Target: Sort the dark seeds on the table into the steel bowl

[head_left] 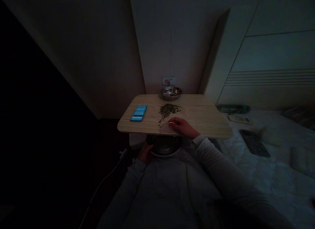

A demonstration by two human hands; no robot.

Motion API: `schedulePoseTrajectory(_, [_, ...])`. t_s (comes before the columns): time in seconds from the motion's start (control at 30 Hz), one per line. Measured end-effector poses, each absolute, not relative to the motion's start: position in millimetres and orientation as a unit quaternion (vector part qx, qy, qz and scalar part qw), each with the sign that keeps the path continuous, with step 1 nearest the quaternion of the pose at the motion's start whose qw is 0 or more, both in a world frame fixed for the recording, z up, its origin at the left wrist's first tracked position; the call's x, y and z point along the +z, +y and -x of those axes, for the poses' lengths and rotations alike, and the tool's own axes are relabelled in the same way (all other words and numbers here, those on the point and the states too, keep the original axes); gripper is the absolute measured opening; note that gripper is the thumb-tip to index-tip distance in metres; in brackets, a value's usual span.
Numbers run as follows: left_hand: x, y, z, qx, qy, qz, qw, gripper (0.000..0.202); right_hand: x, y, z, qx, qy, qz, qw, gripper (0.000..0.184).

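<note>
My left hand [145,153] grips the left rim of a metal bowl [165,150] in my lap, just under the table's near edge. Over the table top, my right hand [181,126] has its fingers closed on a thin, pale, see-through piece [165,127]; the dim light hides its exact kind. Just beyond it lies a loose heap of small dark green bits [169,109], like dried leaves or seeds, with a thin trail of them leading towards my right hand. A second metal bowl [171,94] stands at the table's far edge.
A lit phone [139,113] lies on the left of the small wooden table [206,120]. Behind is a wall socket [168,80]. On the right, a bed [246,170] holds a dark patterned flat thing [254,143] and a bottle [233,108]. A white cable [104,179] hangs at left.
</note>
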State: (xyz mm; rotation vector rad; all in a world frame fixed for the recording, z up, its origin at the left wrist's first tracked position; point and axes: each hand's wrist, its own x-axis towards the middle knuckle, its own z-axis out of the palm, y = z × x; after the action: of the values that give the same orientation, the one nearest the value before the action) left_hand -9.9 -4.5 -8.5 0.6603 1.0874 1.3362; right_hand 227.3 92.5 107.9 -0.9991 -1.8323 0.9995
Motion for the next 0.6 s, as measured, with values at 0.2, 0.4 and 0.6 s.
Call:
schedulePoseTrajectory(0.2, [-8, -3, 5, 0.576, 0.504, -0.264, 0.587, 0.038, 114, 89, -227, 0.426, -0.714, 0.398, 0.388, 0.020])
schedulePoseTrajectory(0.4, [-5, -5, 10, 0.577, 0.513, -0.296, 0.563, 0.038, 113, 91, -231, 0.457, -0.689, 0.389, 0.407, 0.021])
schedulePoseTrajectory(0.6, [2, -7, 0, 0.571, 0.517, -0.299, 0.564, 0.045, 103, 101, -233, 0.432, -0.623, 0.431, 0.489, 0.023])
